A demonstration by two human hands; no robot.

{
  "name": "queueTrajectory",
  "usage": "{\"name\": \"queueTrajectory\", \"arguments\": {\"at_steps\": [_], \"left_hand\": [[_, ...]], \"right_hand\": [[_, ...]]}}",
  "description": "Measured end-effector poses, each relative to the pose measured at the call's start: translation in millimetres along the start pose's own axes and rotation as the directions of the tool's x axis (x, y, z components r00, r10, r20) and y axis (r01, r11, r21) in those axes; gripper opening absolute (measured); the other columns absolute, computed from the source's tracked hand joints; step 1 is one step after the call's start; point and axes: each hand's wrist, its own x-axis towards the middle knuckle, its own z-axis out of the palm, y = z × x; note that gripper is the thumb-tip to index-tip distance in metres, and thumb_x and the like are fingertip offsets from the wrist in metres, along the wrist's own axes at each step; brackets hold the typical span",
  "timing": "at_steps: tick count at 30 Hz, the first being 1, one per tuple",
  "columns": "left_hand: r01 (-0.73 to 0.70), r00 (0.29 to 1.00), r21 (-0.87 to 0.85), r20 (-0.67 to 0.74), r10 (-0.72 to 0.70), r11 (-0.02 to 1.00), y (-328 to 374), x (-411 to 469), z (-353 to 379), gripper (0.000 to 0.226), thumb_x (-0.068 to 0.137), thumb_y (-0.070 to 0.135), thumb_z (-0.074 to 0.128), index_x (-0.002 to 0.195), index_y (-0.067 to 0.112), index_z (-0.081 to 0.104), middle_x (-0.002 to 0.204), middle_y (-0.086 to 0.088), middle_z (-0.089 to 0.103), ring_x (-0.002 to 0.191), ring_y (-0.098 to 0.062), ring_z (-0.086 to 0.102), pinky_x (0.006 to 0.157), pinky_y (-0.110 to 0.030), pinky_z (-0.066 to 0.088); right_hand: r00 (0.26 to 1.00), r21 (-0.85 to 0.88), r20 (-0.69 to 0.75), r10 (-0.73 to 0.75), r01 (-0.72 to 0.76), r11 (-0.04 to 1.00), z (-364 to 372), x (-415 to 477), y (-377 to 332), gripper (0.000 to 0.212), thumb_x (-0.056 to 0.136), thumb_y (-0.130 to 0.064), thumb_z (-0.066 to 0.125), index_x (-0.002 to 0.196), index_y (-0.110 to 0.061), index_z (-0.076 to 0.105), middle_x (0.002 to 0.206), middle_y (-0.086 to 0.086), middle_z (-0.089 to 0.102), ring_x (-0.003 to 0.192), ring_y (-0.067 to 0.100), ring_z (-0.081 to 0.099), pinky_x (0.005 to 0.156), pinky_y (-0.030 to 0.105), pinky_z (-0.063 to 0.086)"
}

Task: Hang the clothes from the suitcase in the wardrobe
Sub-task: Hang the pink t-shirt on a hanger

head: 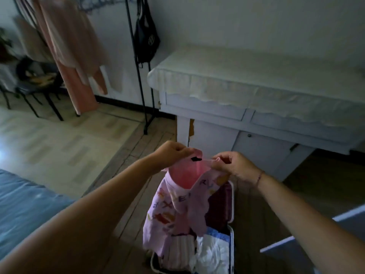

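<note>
A small pink garment with coloured letter prints hangs from both my hands over the open suitcase on the floor. My left hand pinches the left side of its neck opening, where a black tag shows. My right hand pinches the right side of the same opening. The suitcase holds a dark red item, white fabric and other folded clothes. At the far left stands a black clothes rack with peach-pink garments hanging on it.
A black bag hangs from the rack's pole. A white desk with a pale cover and drawers fills the right. A blue bed lies at lower left, a dark chair at far left. Wooden floor lies between.
</note>
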Motion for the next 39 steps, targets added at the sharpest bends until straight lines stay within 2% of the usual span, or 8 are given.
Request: {"name": "queueTrajectory", "arguments": {"at_steps": [3,7,11,18,23,31,35,39], "left_hand": [[-0.085,0.996,0.04,0.004,0.085,0.996,41.2,-4.7,-14.2,0.046,0.087,0.046,0.061,0.078,0.001,0.067,0.065,-0.009,0.056,0.055,-0.013,0.048,0.054,-0.027,0.044],[-0.218,0.973,0.081,0.099,0.21,0.973,69.9,-10.5,-29.5,0.031,0.087,0.044,0.063,0.072,0.018,0.071,0.065,0.006,0.063,0.058,-0.006,0.053,0.06,-0.023,0.045],[-0.28,0.944,0.131,0.217,0.248,0.951,81.5,-7.4,-37.0,0.04,0.085,0.046,0.064,0.053,0.022,0.058,0.048,0.011,0.043,0.045,-0.005,0.038,0.047,-0.019,0.033],[-0.329,0.913,0.148,0.301,0.274,0.933,103.3,24.1,-27.6,0.051,0.077,0.066,0.059,0.065,0.017,0.064,0.065,0.004,0.059,0.063,-0.01,0.052,0.066,-0.026,0.041],[-0.328,0.874,-0.062,0.358,0.328,0.943,157.9,28.0,24.8,0.028,0.095,0.031,0.053,0.072,0.014,0.053,0.063,0.001,0.048,0.058,-0.012,0.044,0.052,-0.02,0.036],[-0.411,0.738,-0.402,0.381,0.557,0.818,263.5,-4.4,148.1,0.033,0.092,0.037,0.056,0.081,0.007,0.065,0.069,-0.005,0.057,0.067,-0.017,0.053,0.063,-0.025,0.043],[-0.437,0.652,-0.523,0.376,0.658,0.732,317.0,-25.1,206.7,0.037,0.094,0.027,0.054,0.088,-0.007,0.067,0.075,-0.011,0.059,0.072,-0.019,0.053,0.07,-0.029,0.042],[-0.381,0.575,-0.608,0.434,0.694,0.696,367.9,-39.3,265.9,0.031,0.092,0.027,0.058,0.069,0.011,0.073,0.07,-0.012,0.067,0.069,-0.023,0.059,0.074,-0.036,0.046]], "right_hand": [[0.999,-0.072,-0.004,-0.039,0.039,0.997,-23.5,-22.5,-32.8,0.02,0.083,-0.026,0.069,0.065,-0.02,0.064,0.06,-0.008,0.062,0.058,0.004,0.058,0.056,0.017,0.045],[0.954,-0.175,-0.24,-0.178,0.138,0.975,-52.3,-42.2,-57.0,0.018,0.09,-0.025,0.06,0.077,-0.012,0.062,0.073,0.001,0.061,0.071,0.01,0.057,0.069,0.024,0.046],[0.859,-0.044,-0.451,-0.244,0.251,0.967,-64.5,-67.5,-85.1,0.016,0.092,-0.018,0.055,0.077,-0.011,0.057,0.064,0.006,0.054,0.054,0.015,0.056,0.052,0.027,0.05],[0.598,0.132,-0.788,-0.147,0.398,0.908,-101.2,-129.6,-101.5,0.023,0.061,-0.039,0.077,0.062,-0.017,0.068,0.053,-0.01,0.057,0.05,0.0,0.052,0.054,0.014,0.046],[0.42,0.058,-0.901,-0.107,0.363,0.93,-123.8,-195.2,-88.6,0.019,0.072,-0.033,0.072,0.063,-0.018,0.064,0.06,-0.001,0.05,0.057,0.007,0.046,0.053,0.017,0.041],[0.104,-0.001,-0.994,-0.022,0.201,0.98,-166.3,-319.6,-50.3,0.078,0.041,-0.068,0.08,0.088,-0.009,0.06,0.079,0.01,0.047,0.076,0.02,0.041,0.071,0.034,0.034],[0.024,0.077,-0.997,0.073,0.182,0.98,-189.6,-380.4,-40.4,0.042,0.06,-0.048,0.081,0.063,-0.017,0.054,0.07,0.012,0.041,0.07,0.023,0.038,0.064,0.035,0.031],[-0.065,0.141,-0.985,0.157,0.206,0.968,-230.9,-430.1,-20.2,0.027,0.082,-0.025,0.07,0.063,-0.011,0.057,0.064,0.015,0.052,0.065,0.022,0.047,0.059,0.029,0.038]]}}
